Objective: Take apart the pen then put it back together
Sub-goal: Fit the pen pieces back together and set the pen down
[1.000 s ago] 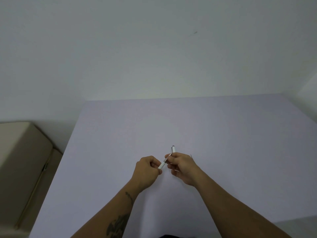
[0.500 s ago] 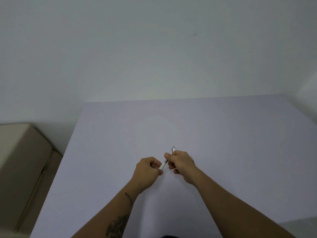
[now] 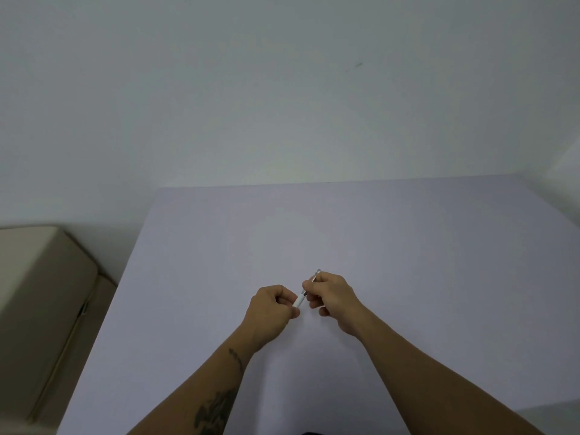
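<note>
A slim white pen [image 3: 299, 299] with a silver upper part is held between both hands above the table [image 3: 408, 262]. My left hand [image 3: 272, 312] pinches its white lower end. My right hand [image 3: 332, 296] grips the silver upper part, whose tip sticks out past my fingers at the far end. The pen slants from lower left to upper right. A narrow silver ring shows where the white and silver parts meet. Most of the pen is hidden inside my fingers.
The pale lavender table reaches a white wall at the back. A beige cushioned seat [image 3: 37, 293] stands to the left of the table, lower than its top. The table's left edge runs diagonally close to my left forearm.
My hands have drawn slightly apart along the pen, showing more of the white section and the silver ring between them. The view has shifted only slightly.
</note>
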